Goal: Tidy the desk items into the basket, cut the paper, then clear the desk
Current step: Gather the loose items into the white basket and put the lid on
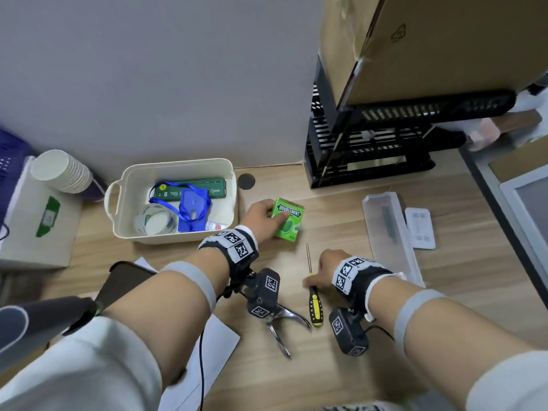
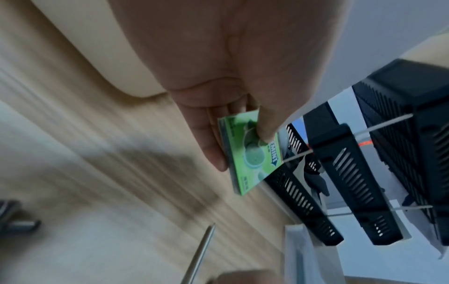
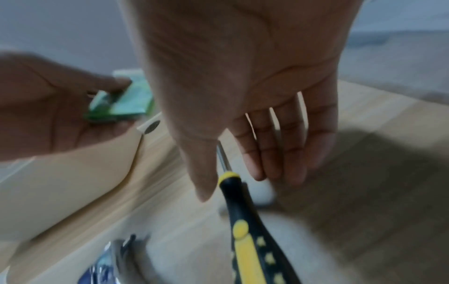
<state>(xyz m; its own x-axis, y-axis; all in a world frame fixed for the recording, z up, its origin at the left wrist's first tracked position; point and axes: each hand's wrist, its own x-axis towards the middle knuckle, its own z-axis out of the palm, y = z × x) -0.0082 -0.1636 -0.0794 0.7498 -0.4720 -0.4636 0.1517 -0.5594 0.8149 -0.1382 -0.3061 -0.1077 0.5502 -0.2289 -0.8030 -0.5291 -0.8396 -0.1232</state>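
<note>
Right hand (image 1: 321,269) over screwdriver (image 1: 315,304); left hand (image 1: 261,216) pinches gum box (image 1: 289,219).

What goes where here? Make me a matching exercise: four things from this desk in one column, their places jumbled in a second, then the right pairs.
Things:
1. gum box
2. screwdriver
3. tape roll
4. paper cups

Places:
A. inside the cream basket
B. stacked on their side on the white box at the far left
C. pinched in the left hand, just right of the basket
D. flat on the desk under the right hand, not gripped

Pairs: 1-C, 2-D, 3-A, 4-B
</note>
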